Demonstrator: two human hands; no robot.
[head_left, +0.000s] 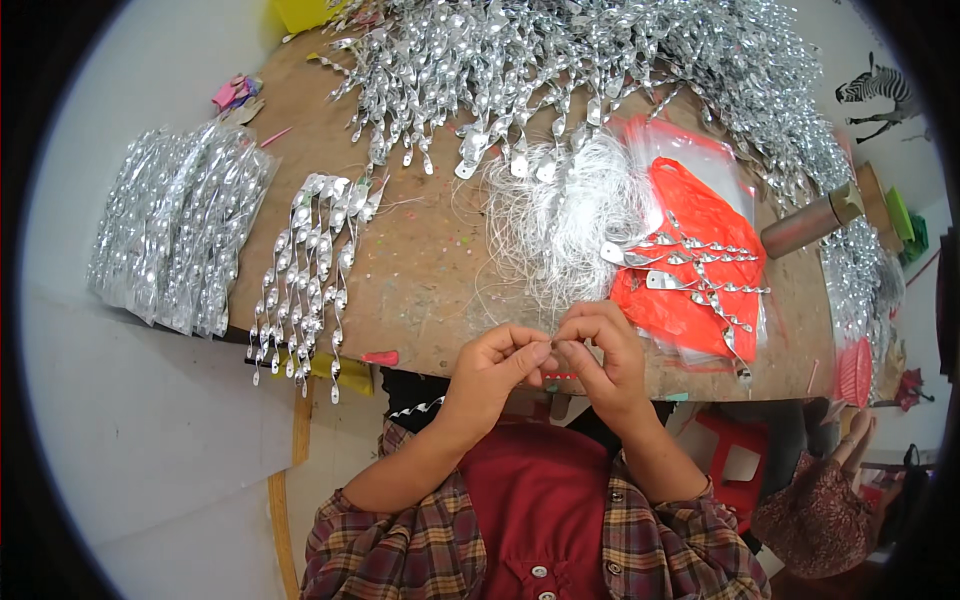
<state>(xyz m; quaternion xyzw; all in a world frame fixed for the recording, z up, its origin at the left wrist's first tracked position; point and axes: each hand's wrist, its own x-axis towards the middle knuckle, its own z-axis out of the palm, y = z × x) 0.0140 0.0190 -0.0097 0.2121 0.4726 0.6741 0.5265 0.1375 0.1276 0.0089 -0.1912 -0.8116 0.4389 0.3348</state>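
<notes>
My left hand [497, 370] and my right hand [606, 362] meet at the table's front edge, thumbs and forefingers pinched together. Whatever lies between the fingertips is too small to make out. Just beyond them spreads a tangled heap of white string [585, 225]. A silver twisted strip [417, 407] shows beside my left wrist, below the table edge; whether it joins what I pinch is hidden. To the right of my right hand, several silver twisted strips [700, 257] with flat, holed ends lie across a red plastic bag [660, 305].
Loose silver spirals [480, 70] pile along the back of the brown table [420, 260]. At left, more strips [318, 235] overhang the edge beside bagged bundles [180, 225]. A metal flask [805, 225] lies at right. Another person [825, 510] sits at lower right near a red stool [735, 460].
</notes>
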